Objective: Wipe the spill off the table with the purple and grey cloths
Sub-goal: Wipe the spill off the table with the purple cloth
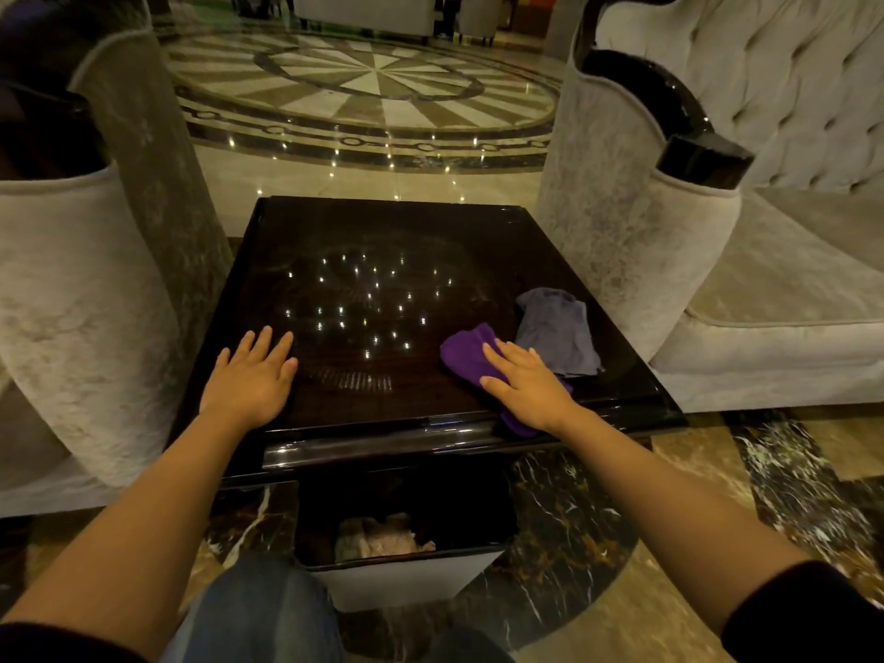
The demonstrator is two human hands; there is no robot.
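Note:
A glossy dark square table (373, 232) stands in front of me, its top mirroring small ceiling lights. My right hand (526, 387) lies flat, fingers spread, on a purple cloth (461, 354) near the table's front right edge; part of the cloth hangs over the edge. A grey cloth (557, 332) lies crumpled just behind and to the right of it, untouched. My left hand (251, 378) rests flat on the bare tabletop at the front left, holding nothing. I cannot make out a spill on the reflective top.
A bin (402, 538) with crumpled paper inside stands on the floor under the table's front edge. A pale armchair (86, 299) flanks the table on the left and a tufted sofa (746, 260) on the right. Marble floor lies beyond.

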